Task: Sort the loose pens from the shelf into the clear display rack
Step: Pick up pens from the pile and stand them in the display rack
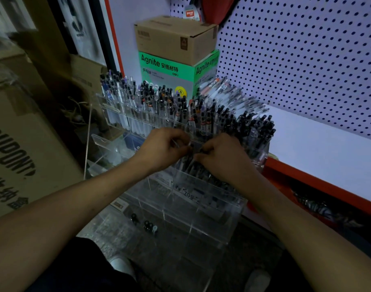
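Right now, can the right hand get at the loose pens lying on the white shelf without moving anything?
Probably yes. The right hand is busy at the rack, fingers curled on pens there, but the loose pens lie behind and to the right on the white shelf. Only the standing pens in between need clearing.

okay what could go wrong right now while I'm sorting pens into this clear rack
1. The upper rows of the clear rack are crammed; your left hand and right hand working below could knock pens out.
2. The pile of pens lies by the shelf edge and might roll off.
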A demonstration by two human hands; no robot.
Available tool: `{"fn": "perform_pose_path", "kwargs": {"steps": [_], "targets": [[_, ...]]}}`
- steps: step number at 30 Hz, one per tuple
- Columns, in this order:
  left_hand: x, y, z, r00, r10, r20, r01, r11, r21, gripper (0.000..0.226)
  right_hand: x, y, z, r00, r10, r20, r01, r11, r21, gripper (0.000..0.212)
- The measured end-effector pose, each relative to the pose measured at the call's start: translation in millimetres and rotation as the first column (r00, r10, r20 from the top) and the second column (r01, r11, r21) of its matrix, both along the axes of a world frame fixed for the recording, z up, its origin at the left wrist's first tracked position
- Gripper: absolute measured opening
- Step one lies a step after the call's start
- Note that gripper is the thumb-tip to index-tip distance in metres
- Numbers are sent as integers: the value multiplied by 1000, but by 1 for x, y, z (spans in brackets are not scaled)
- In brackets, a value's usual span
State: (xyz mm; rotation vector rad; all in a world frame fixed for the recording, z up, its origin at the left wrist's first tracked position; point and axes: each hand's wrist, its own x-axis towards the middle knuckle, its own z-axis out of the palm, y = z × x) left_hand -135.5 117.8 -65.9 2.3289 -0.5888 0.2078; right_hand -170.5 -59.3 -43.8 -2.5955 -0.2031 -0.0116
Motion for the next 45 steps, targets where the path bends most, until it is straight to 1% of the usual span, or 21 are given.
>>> {"fn": "perform_pose_path", "kwargs": {"steps": [2, 4, 6, 7, 9, 12, 13, 15, 16, 19, 22, 24, 26, 28, 30, 32, 33, 35, 37, 41, 45], "targets": [[1, 2, 3, 1000, 12, -21, -12, 1000, 7, 10, 1, 4, -2, 1000, 7, 2, -7, 1000, -8, 27], [1, 6, 2, 999, 10, -46, -9, 1000, 28, 9, 4, 7, -4, 1000, 3, 0, -3, 1000, -27, 36], [-2, 8, 0, 996, -16, -91, 21, 999, 49, 15, 8, 9, -5, 1000, 7, -11, -7, 999, -31, 49], [-4, 8, -1, 993, -36, -113, 42, 997, 57, 18, 8, 10, -4, 1000, 14, -14, -15, 999, -37, 51], [-7, 8, -2, 988, -64, -140, 73, 995, 62, 18, 8, 10, -3, 999, 34, -20, -35, 998, -58, 50], [-6, 11, -2, 978, -49, -202, 56, 998, 31, 16, -2, 3, 5, 997, 73, -7, -73, 990, -119, 32], [-5, 13, -2, 972, -35, -231, 39, 999, 14, 16, -7, -2, 10, 997, 81, 0, -80, 989, -125, 30], [-5, 14, -3, 956, -17, -292, 14, 1000, -12, 8, -18, -12, 17, 995, 96, 6, -94, 986, -135, 35], [-6, 12, -3, 949, -8, -314, 5, 1000, -13, 6, -23, -16, 19, 994, 106, 7, -104, 981, -165, 39], [-10, 1, -3, 909, 9, -417, -36, 998, -56, 29, -31, -14, 13, 992, 121, 31, -103, 934, -343, 46], [-15, -6, -1, 915, -7, -403, -17, 998, -54, 36, -28, -3, 3, 987, 144, 77, -90, 874, -478, 45], [-16, -7, -1, 933, -35, -359, 34, 999, -8, 46, -26, -1, 2, 986, 139, 87, -84, 882, -463, 38], [-15, -6, -3, 942, -39, -333, 58, 997, 46, 49, -23, -2, 0, 988, 124, 90, -83, 927, -366, 30], [-13, -4, -4, 938, -27, -346, 52, 997, 64, 44, -20, 1, -3, 989, 117, 90, -91, 962, -257, 28], [-13, -3, -2, 926, -18, -378, 39, 998, 46, 39, -18, 2, -7, 988, 117, 98, -100, 982, -163, 32], [-13, -3, 1, 928, -10, -372, 28, 999, 44, 34, -21, -1, -5, 988, 111, 106, -104, 992, -73, 32], [-13, -2, 1, 934, -4, -358, 22, 999, 48, 33, -23, -4, -4, 987, 125, 100, -120, 991, -57, 34], [-13, -2, 1, 947, 14, -322, 9, 998, 70, 35, -30, -12, -1, 982, 182, 44, -176, 978, -111, 40], [-16, -5, 1, 945, 8, -326, 21, 996, 85, 40, -33, -16, 0, 976, 220, 7, -214, 959, -188, 43], [-21, -12, 2, 916, -42, -398, 74, 995, 66, 49, -29, -12, -1, 971, 230, 61, -214, 957, -197, 30], [-18, -10, 0, 897, -7, -441, 1, 1000, -14, 49, -29, -12, 2, 973, 167, 157, -136, 972, -192, 23]]}}
